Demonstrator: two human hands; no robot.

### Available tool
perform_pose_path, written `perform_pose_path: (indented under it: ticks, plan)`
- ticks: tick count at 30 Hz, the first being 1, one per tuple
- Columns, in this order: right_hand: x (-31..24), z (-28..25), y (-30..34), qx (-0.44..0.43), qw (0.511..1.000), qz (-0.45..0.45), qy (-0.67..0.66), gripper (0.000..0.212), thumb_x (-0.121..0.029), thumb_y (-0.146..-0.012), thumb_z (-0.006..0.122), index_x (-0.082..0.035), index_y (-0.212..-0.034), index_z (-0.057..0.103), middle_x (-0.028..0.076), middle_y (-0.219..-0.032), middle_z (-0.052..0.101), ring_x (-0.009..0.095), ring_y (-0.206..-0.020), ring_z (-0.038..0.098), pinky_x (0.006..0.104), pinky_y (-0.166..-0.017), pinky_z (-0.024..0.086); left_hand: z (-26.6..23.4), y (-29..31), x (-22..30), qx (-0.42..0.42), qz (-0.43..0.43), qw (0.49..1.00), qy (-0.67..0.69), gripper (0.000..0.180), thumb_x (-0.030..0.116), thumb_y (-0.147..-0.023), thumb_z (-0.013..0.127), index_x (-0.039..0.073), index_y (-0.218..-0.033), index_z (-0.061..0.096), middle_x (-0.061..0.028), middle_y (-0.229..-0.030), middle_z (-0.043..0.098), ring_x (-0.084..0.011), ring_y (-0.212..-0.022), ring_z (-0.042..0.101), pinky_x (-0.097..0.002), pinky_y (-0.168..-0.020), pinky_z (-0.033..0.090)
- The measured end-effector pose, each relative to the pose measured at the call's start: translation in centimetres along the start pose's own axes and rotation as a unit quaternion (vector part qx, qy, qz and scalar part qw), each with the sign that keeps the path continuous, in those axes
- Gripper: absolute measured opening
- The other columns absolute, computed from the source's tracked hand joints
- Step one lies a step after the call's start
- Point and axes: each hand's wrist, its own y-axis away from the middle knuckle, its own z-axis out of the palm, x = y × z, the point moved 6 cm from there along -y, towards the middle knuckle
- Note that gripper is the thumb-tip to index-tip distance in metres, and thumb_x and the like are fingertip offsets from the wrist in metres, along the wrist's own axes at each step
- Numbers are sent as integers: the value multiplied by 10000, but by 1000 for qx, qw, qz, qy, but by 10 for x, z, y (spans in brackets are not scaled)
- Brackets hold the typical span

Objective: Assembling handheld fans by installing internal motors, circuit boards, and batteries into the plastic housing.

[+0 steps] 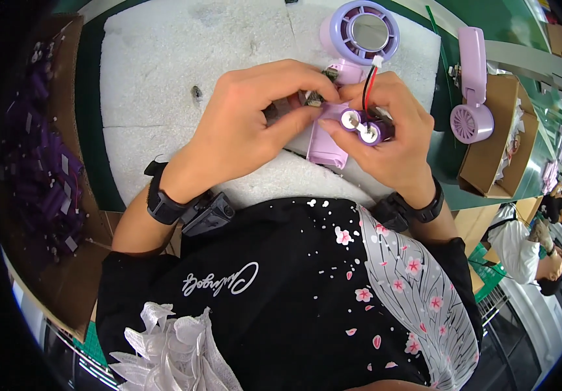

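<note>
Over the white foam pad (150,78) on the table (92,146), your unit is part-assembled, judging by its open parts. Your left hand (242,117) has thumb and forefinger closed on the small circuit board (314,98), beside the handle. Note that the pink handle shell (326,142) lies below your fingertips, with its inside uncovered, and the lavender fan head (362,31) is on the pad beyond. Your right hand (399,133) grips the purple battery pack (361,128) (two cells, white-capped ends toward you). The pack sits outside the shell; its white plug (377,61) stands free on red and black wires (368,91). Seating the pack, joining the plug and closing the shell appear undone.

Around you, left to right: a carton (66,85) of purple cells (40,176); a folded pink fan (473,68) near the pad; an open box (489,176) of small parts; a co-worker (519,251) well apart.

Observe the obstructions: your fingers cover the handle joint, and the wires cross your right hand.
</note>
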Motion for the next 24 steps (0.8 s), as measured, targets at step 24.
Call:
perform_pose_path:
  ticks: [24]
  plan:
    - [14, -11, -4, -93, 986, 137, -25, 230, -138, -700, 777, -13, -806, 615, 48, -696, 564, 89, -586, 526, 237, -531, 406, -11, 5, -7, 16, -99, 969, 224, 185, 4, -888, 592, -14, -1072, 607, -35, -945, 626, -70, -856, 578, -199, -775, 474]
